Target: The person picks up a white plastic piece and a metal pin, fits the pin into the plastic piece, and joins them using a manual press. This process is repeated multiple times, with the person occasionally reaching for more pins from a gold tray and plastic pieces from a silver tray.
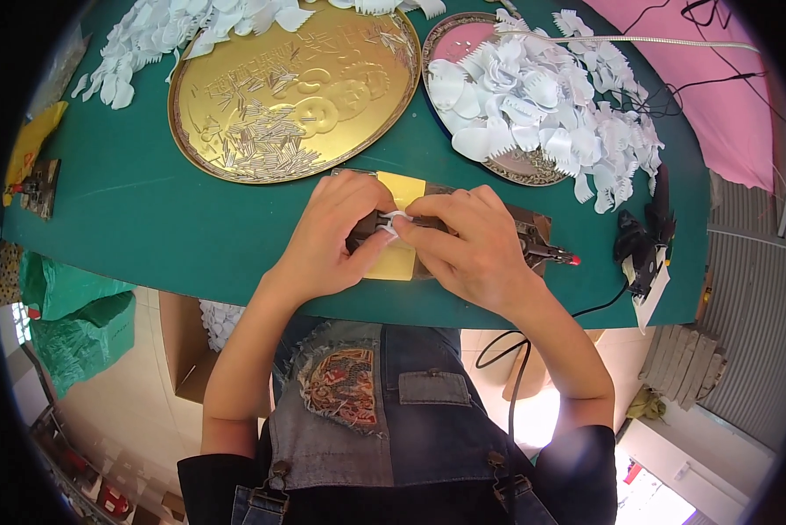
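Observation:
Both my hands meet at the near middle of the green table point(122, 210), over a dark metal fixture point(533, 232). Between their fingertips is a small white plastic piece point(394, 229), partly hidden by the fingers. My left hand point(332, 232) pinches it from the left with thumb and fingers. From the right, my right hand point(476, 245) grips it with closed thumb and forefinger. Beneath the hands, a yellow strip point(391, 267) lies across the fixture. A toggle clamp point(546, 252) with a red tip sits on the fixture's right end.
Beyond my hands stands a gold oval tray point(358, 131) with many thin metal pins point(262, 149). A second tray point(459, 39) is heaped with white toothed plastic pieces point(524, 96); more lie at the back left. A black cabled device point(642, 245) is at the right, another clamp point(38, 188) far left.

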The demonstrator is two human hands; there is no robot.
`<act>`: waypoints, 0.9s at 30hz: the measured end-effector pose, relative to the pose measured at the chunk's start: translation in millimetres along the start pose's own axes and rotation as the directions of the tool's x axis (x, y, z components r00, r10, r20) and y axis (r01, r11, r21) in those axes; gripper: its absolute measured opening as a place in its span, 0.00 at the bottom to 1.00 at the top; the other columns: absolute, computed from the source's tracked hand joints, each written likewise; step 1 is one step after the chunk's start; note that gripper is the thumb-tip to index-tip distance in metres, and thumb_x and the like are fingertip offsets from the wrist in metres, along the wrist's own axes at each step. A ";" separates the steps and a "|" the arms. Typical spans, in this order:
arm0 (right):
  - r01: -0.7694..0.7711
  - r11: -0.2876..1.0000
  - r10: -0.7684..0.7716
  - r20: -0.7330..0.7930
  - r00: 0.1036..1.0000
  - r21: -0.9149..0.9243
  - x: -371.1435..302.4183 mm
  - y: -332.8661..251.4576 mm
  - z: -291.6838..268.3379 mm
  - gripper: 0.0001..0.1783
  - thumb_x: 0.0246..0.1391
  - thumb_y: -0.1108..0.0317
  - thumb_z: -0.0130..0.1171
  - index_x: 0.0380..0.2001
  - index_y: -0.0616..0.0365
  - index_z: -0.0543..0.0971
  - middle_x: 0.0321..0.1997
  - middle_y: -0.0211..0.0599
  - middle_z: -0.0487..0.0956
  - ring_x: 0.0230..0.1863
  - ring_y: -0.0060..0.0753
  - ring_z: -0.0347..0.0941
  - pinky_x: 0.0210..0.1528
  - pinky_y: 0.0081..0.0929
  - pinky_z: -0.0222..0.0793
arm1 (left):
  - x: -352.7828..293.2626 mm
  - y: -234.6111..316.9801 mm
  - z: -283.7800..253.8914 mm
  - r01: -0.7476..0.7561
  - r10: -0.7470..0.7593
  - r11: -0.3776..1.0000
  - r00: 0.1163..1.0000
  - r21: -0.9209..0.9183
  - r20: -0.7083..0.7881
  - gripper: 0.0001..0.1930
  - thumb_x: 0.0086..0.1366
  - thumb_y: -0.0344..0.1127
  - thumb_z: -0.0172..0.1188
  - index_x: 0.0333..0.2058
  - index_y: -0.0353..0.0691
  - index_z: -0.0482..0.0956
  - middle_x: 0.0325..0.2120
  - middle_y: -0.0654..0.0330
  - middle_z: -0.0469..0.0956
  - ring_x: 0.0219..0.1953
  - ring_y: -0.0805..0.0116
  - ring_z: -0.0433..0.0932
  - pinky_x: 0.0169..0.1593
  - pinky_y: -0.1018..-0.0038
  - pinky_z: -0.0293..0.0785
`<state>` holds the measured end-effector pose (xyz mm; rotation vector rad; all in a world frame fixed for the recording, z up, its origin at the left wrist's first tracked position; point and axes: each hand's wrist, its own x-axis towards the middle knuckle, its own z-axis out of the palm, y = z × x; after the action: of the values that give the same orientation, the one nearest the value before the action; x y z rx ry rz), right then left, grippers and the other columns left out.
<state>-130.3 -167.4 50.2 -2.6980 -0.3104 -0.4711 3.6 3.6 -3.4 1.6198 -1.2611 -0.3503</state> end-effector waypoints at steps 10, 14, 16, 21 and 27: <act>-0.078 0.986 0.068 0.072 0.995 0.146 2.8 13.1 -2.5 0.07 0.53 0.67 0.64 0.36 0.45 0.83 0.39 0.27 0.76 0.40 0.30 0.72 0.41 0.31 0.59 | 3.8 0.8 0.1 -0.015 0.015 1.000 1.000 -0.004 0.027 0.12 0.54 0.27 0.65 0.38 0.40 0.78 0.32 0.57 0.72 0.39 0.55 0.70 0.48 0.64 0.63; -0.121 0.979 0.101 0.126 0.987 0.162 1.4 11.6 -7.3 0.07 0.55 0.67 0.63 0.37 0.45 0.84 0.39 0.28 0.76 0.41 0.30 0.72 0.43 0.32 0.59 | 7.2 1.9 -1.2 -0.005 0.005 1.000 0.997 -0.001 0.073 0.11 0.54 0.28 0.65 0.38 0.39 0.78 0.34 0.57 0.74 0.41 0.55 0.71 0.50 0.64 0.64; -0.159 0.975 0.136 0.148 0.980 0.156 0.1 9.7 -10.4 0.08 0.56 0.67 0.63 0.39 0.44 0.85 0.39 0.28 0.76 0.42 0.31 0.73 0.45 0.32 0.60 | 4.8 2.0 2.7 -0.003 0.002 0.998 1.000 -0.068 -0.010 0.12 0.53 0.26 0.65 0.37 0.39 0.78 0.36 0.57 0.75 0.42 0.54 0.72 0.51 0.64 0.64; -0.298 0.946 0.321 -0.224 0.920 0.132 -21.0 17.8 -47.1 0.15 0.53 0.71 0.66 0.46 0.50 0.85 0.39 0.33 0.81 0.43 0.38 0.76 0.48 0.34 0.70 | 1.2 2.9 6.5 -0.003 0.001 1.000 0.998 -0.030 -0.064 0.13 0.49 0.23 0.65 0.36 0.38 0.77 0.34 0.57 0.76 0.40 0.53 0.73 0.49 0.65 0.66; -0.839 0.531 0.843 -0.021 0.537 -0.118 -138.6 70.5 -86.5 0.17 0.67 0.59 0.54 0.37 0.62 0.83 0.33 0.39 0.81 0.31 0.33 0.75 0.37 0.27 0.69 | 0.2 6.2 9.9 0.038 -0.049 0.995 0.991 -0.090 -0.127 0.11 0.48 0.21 0.65 0.32 0.39 0.79 0.29 0.58 0.75 0.34 0.56 0.72 0.44 0.66 0.64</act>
<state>-262.5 -286.6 51.6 -2.5488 1.0416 -0.1194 -6.9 -1.4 -2.6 1.5720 -1.0996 -0.3175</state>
